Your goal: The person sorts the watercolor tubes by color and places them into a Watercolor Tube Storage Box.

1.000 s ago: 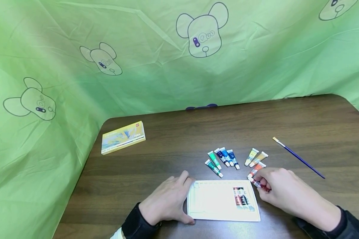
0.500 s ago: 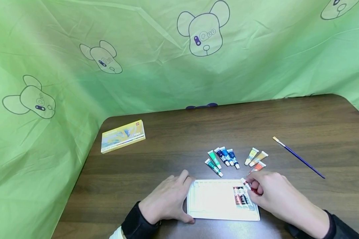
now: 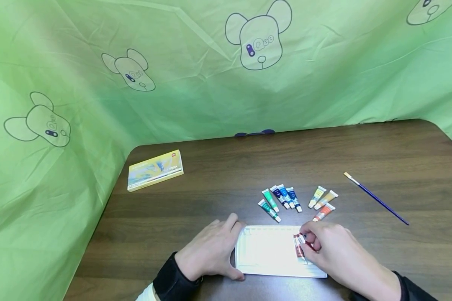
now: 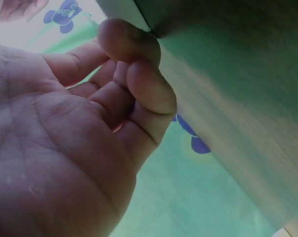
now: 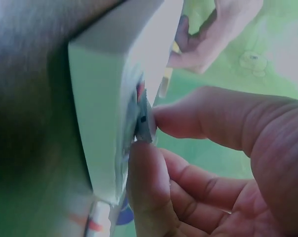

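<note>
A shallow white tray (image 3: 267, 251) lies on the table, with a red-labelled paint tube (image 3: 299, 250) at its right part. My left hand (image 3: 212, 251) grips the tray's left end, thumb at the near corner and fingers at the far one. Over the tray's right part, my right hand (image 3: 337, 248) pinches a dark red paint tube (image 3: 310, 246) between thumb and fingertips. In the right wrist view, the flat end of that tube (image 5: 147, 121) shows between them, close to the tray's surface. My right hand hides the tray's right end in the head view.
Green and blue paint tubes (image 3: 280, 198) lie beyond the tray. Yellow, ochre and orange tubes (image 3: 324, 211) lie beside my right hand. Farther right is a blue-handled paintbrush (image 3: 376, 198). A yellow box (image 3: 155, 170) stays at the far left, before a green curtain (image 3: 196, 104).
My right hand has carried the dark red tube leftward from beside the tray to over its right part, now covering the dark tubes there. My left hand has stayed put.
</note>
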`<action>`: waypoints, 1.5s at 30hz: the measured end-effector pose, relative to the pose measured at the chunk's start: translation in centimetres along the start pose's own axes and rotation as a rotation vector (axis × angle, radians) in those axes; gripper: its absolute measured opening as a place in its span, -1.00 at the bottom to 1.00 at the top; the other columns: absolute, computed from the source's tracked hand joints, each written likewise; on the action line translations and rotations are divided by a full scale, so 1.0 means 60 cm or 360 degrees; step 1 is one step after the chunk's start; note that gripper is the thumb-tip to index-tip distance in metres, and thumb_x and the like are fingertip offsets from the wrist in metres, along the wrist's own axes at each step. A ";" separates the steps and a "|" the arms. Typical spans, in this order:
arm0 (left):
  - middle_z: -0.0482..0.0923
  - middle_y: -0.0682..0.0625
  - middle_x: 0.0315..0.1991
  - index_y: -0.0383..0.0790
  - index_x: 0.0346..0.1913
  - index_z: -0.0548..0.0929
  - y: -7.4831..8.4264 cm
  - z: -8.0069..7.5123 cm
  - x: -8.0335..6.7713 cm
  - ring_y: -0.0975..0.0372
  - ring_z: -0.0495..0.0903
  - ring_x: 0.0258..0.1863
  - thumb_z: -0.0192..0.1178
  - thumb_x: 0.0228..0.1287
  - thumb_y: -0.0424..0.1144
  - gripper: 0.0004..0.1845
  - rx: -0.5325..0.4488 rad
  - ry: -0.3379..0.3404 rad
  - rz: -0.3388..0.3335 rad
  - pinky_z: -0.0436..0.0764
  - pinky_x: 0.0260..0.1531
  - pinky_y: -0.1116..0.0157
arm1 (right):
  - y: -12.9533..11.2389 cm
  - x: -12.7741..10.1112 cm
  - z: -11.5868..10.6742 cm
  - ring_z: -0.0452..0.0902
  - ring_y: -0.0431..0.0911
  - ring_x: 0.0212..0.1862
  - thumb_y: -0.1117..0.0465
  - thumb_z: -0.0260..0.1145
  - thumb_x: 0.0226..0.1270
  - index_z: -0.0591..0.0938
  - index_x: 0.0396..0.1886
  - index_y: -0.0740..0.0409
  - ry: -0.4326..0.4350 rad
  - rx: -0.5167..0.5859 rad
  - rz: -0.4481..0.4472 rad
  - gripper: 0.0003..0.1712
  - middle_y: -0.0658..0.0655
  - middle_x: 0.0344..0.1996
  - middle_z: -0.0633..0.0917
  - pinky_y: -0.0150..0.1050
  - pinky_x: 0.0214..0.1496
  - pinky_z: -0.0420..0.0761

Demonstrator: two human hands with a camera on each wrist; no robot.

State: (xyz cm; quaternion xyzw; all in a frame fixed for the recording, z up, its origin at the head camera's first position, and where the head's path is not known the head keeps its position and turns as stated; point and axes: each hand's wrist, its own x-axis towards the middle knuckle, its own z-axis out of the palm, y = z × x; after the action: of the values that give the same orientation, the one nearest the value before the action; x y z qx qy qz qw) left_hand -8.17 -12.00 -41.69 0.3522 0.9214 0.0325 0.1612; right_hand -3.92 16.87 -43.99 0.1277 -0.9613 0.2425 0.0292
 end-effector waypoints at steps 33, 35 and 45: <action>0.42 0.12 -0.01 -0.08 0.40 0.47 0.001 0.000 0.002 0.31 0.39 -0.21 0.61 -0.16 0.39 0.08 0.0013 -0.0017 -0.0005 0.48 -0.05 0.38 | 0.001 -0.001 -0.003 0.28 -0.42 -0.42 0.01 0.68 0.08 0.83 -0.10 -0.11 -0.0028 -0.0240 -0.0437 -0.64 -0.24 -0.31 0.54 -0.43 -0.45 0.33; 0.42 0.12 -0.02 -0.07 0.39 0.47 0.001 0.000 0.002 0.31 0.39 -0.21 0.62 -0.16 0.39 0.07 0.0011 -0.0017 -0.0006 0.48 -0.06 0.38 | 0.001 -0.001 -0.002 0.26 -0.42 -0.42 0.00 0.68 0.08 0.83 -0.09 -0.10 -0.0045 -0.0248 -0.0450 -0.63 -0.23 -0.31 0.53 -0.44 -0.47 0.29; 0.41 0.11 -0.02 -0.09 0.37 0.47 0.000 0.000 0.001 0.31 0.38 -0.22 0.62 -0.17 0.39 0.06 0.0015 -0.0003 0.0003 0.46 -0.10 0.39 | -0.004 0.003 -0.003 0.28 -0.38 -0.40 -0.06 0.65 0.13 0.84 -0.08 -0.13 -0.0112 -0.0335 -0.0409 -0.64 -0.23 -0.31 0.54 -0.43 -0.47 0.27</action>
State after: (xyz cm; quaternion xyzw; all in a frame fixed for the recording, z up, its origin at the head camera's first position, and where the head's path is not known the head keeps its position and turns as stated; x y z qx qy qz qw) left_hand -8.23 -11.93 -41.69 0.3540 0.9210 0.0280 0.1602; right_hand -4.04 16.73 -43.70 0.2541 -0.9576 0.1302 0.0396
